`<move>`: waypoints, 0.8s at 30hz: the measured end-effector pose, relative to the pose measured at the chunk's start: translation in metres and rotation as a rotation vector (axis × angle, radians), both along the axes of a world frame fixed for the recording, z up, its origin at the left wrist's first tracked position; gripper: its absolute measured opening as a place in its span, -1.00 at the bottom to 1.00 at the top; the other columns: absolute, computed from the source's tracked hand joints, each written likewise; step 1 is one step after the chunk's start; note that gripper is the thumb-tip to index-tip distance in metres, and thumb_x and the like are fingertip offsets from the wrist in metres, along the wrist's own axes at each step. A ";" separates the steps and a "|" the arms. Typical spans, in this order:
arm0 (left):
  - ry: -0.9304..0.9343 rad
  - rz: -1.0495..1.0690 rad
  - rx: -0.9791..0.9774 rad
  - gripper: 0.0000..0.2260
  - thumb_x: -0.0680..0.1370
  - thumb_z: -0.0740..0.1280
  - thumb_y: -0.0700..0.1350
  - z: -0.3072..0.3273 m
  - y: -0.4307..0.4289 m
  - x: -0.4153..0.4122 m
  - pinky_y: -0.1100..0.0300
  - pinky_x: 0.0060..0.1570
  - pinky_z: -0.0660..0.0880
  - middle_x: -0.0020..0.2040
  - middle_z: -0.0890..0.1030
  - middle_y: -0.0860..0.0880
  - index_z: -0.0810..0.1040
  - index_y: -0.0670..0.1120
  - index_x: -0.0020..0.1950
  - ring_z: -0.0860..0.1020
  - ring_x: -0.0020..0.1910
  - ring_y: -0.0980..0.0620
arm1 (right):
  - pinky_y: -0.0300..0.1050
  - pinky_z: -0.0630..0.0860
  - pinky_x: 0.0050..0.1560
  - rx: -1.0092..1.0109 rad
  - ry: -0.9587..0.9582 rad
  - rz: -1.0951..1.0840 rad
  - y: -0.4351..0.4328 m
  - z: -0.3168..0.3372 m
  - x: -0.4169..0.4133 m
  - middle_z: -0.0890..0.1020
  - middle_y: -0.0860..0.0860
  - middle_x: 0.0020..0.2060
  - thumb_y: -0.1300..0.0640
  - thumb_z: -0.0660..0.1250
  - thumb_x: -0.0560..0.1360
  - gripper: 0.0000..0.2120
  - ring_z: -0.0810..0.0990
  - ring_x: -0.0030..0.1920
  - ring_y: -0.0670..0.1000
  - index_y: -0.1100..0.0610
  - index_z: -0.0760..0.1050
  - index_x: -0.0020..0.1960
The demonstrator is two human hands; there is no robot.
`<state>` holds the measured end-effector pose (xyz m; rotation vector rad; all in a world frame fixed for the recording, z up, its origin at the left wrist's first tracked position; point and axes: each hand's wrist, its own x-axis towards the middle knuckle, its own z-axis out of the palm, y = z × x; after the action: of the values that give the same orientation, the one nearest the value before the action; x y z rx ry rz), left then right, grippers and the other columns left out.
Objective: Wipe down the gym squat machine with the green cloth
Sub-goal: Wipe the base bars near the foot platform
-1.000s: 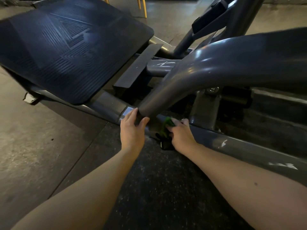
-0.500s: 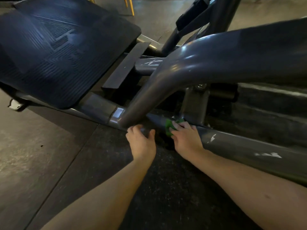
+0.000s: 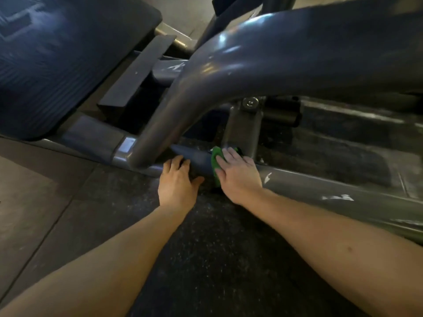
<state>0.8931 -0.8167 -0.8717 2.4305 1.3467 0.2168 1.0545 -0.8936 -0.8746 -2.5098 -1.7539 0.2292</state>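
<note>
I am pressing my right hand (image 3: 240, 177), fingers flat and released, on the green cloth (image 3: 215, 160), which is lying on the low frame rail (image 3: 320, 186) of the squat machine (image 3: 68, 65), just right of where the curved tube (image 3: 251, 65) is meeting it. My left hand (image 3: 177, 181) is resting on the same rail beside the cloth, fingers relaxed and grasping nothing.
</note>
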 end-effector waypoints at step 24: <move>0.301 -0.165 -0.083 -0.38 0.58 0.40 0.13 0.031 -0.004 0.037 -0.21 0.45 0.31 0.54 0.24 -0.07 0.30 -0.02 0.57 0.17 0.52 -0.21 | 0.06 0.10 0.55 -0.036 0.028 -0.070 0.006 0.002 0.031 0.12 0.00 0.63 0.12 0.12 0.68 -0.50 0.00 0.63 0.03 0.03 0.18 0.61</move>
<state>0.9303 -0.8203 -0.8406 2.5597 1.2318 -0.2511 1.0850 -0.8881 -0.8722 -2.5738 -1.6629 0.2929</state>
